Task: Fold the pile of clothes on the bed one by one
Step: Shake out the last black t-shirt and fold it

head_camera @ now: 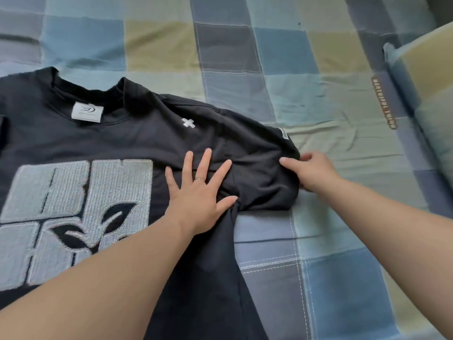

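Black T-shirt (137,143) lies flat, print side up, on the checked bed sheet (318,278), filling the left half of view and cut off by the left and bottom edges; bare sheet lies open to its right and beyond the collar (85,90), with a pillow (429,69) at the far right edge. Long axis runs collar far, hem near; one sleeve (264,168) sticks out rightward. Left hand (196,195) presses flat, fingers spread, on the body beside the armpit; right hand (316,173) pinches the sleeve's cuff end, thumb on top.
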A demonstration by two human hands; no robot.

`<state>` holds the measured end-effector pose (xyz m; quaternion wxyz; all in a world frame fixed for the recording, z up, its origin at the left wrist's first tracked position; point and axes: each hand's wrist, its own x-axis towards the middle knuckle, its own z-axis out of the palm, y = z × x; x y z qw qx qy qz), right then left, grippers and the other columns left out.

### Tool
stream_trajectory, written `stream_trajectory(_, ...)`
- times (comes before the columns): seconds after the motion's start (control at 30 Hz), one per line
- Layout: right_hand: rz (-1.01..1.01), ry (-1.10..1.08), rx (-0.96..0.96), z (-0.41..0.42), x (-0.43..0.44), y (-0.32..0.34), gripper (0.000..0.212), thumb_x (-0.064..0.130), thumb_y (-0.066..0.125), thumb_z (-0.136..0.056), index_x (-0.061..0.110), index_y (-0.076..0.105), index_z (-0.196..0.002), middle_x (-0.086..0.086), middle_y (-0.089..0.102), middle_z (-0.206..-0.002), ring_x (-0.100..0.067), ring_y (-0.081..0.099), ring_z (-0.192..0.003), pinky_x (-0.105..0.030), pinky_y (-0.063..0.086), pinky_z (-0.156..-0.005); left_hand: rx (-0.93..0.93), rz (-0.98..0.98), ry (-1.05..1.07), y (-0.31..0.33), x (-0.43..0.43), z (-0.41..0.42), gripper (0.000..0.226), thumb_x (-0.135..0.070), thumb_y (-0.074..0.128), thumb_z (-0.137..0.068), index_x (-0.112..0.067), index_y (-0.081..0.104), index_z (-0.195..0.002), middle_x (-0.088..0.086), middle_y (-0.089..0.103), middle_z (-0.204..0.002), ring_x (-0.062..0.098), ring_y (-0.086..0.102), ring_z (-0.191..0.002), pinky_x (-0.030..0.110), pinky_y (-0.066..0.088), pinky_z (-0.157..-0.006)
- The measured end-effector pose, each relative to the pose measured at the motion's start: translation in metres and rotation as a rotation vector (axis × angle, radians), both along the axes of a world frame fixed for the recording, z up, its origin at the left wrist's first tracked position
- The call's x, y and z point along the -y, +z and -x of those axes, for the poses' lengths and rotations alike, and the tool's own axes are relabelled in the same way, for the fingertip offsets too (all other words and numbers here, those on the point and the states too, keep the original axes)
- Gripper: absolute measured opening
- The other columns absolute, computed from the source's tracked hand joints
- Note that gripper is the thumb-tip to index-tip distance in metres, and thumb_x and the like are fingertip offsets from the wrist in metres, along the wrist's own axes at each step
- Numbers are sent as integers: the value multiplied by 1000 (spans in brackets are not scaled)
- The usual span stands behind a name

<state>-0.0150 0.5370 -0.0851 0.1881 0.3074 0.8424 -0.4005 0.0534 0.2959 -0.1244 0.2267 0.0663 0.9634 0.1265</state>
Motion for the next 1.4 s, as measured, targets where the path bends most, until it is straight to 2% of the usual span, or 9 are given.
stream_trajectory(0.1,120,49,-54,2,2,7,14,15,72,-87,12,62,-78,-3,61,-75,-17,54,-66,-31,43,-64,16,-16,1,3,1,-1,76,-77,25,-92,-55,-17,-151,-9,-36,-160,29,-38,-145,69,-13,-112)
stream_trajectory(0.27,296,2,-240,0,29,32,5,11,62,-91,16,63,-92,-5,68,-92,-20,62,-81,-38,49,-73,100,-166,15,13,9,8,77,-73,43,-91,-56,1,-154,-15,-26,-163,22,-32,-149,62,-15,-116)
stream_trajectory(0.37,397,105,-344,-1,78,56,12,3,60,-93,15,64,-94,-5,70,-84,-16,64,-73,-33,51,-70,-72,-367,103,23,42,13,58,-54,56,-95,-38,42,-148,-9,22,-165,22,16,-153,52,16,-123)
stream_trajectory(0.47,438,436,-356,-12,145,70,11,7,64,-94,7,67,-105,1,70,-79,-10,62,-74,-31,51,-75,-401,-229,271,27,93,2,35,-29,60,-96,-18,62,-129,5,53,-143,31,47,-131,48,41,-107)
stream_trajectory(0.57,340,820,-190,-27,195,77,23,35,64,-96,26,71,-116,12,75,-99,-1,67,-95,-27,52,-93,-373,-82,388,26,134,-15,42,-30,57,-98,-18,54,-139,10,43,-154,34,33,-143,51,33,-112)
stream_trajectory(0.73,-192,650,-994,-27,195,69,27,27,49,-95,17,71,-108,0,67,-106,-28,59,-98,-49,47,-87,-138,24,289,15,157,-34,63,-46,37,-104,-30,13,-160,8,-2,-169,31,-6,-155,51,3,-124)
stream_trajectory(0.87,-386,656,-332,-24,183,28,57,49,38,-103,38,24,-157,-1,15,-167,-29,13,-151,-52,16,-121,-47,-5,262,4,158,-38,67,-53,27,-104,-36,-7,-159,-1,-25,-166,24,-28,-151,51,-16,-120)
stream_trajectory(0.97,-513,907,-120,-46,204,-14,75,68,25,-98,37,-5,-159,4,-18,-167,-27,-18,-153,-55,-5,-122,-43,-51,261,1,161,-39,66,-53,28,-105,-39,-9,-158,-6,-29,-164,21,-33,-148,51,-20,-118)
stream_trajectory(1.4,-544,966,-24,-160,209,7,69,62,24,-100,40,-6,-159,2,-20,-167,-21,-18,-154,-50,-5,-124,103,-98,70,42,208,-129,66,-58,29,-103,-39,-1,-159,-3,-21,-167,21,-24,-152,46,-11,-123)
